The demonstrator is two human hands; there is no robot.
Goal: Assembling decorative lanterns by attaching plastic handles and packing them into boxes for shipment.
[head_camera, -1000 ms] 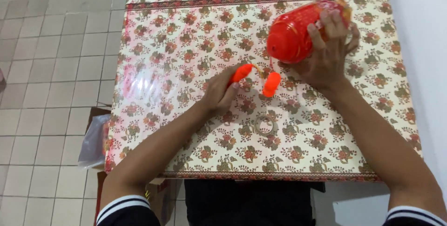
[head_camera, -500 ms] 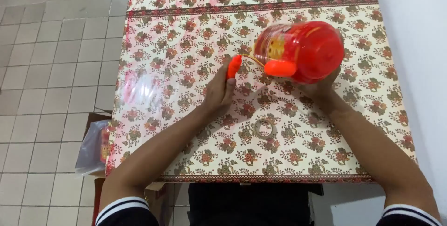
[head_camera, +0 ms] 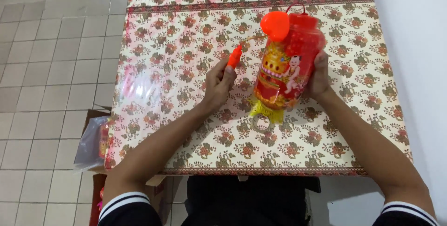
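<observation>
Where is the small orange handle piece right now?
In the head view, the small orange handle piece is pinched in the left hand, above the flowered tablecloth and just left of the red lantern held by the right hand.

right hand [head_camera: 320, 74] fingers behind red lantern [head_camera: 286, 65], cardboard box [head_camera: 95, 160] under table [head_camera: 186, 30]

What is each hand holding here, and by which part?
The right hand grips the red lantern around its lower side. The left hand pinches the small orange handle at its lower end.
</observation>
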